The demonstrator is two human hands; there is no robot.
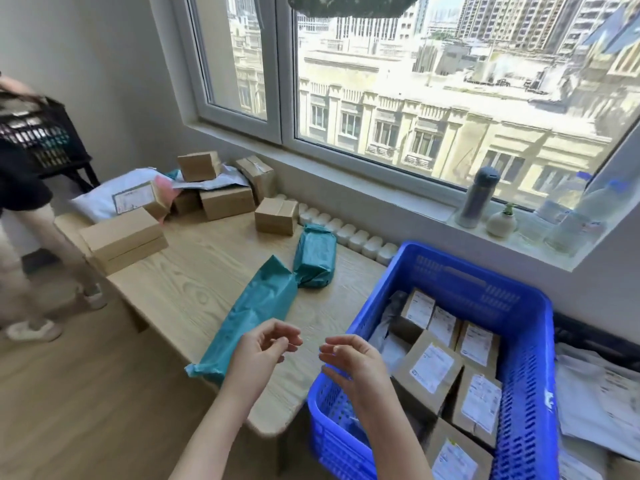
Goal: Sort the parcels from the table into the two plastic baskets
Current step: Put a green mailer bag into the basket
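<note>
Both hands are empty here: the left hand (pixel 265 348) and right hand (pixel 349 358) float side by side over the near edge of the light wooden table (pixel 194 285), fingers loosely curled, gripping nothing, with a small gap between them. Just right of the table sits the blue plastic basket (pixel 526 341), already packed with brown cardboard parcels with white labels (pixel 429 368). Further right of that, only partly in view, is a second container holding white plastic mailers (pixel 595 393). On the table, a long teal plastic mailer bag (pixel 252 317) lies near the hands, its far tip right up against a shorter teal wrapped parcel (pixel 315 256). At the far end of the table there's a pile of plain cardboard boxes (pixel 225 199) mixed with a white mailer bag (pixel 114 195). Left of the table another person (pixel 24 202) carries a black plastic crate (pixel 41 136)
</note>
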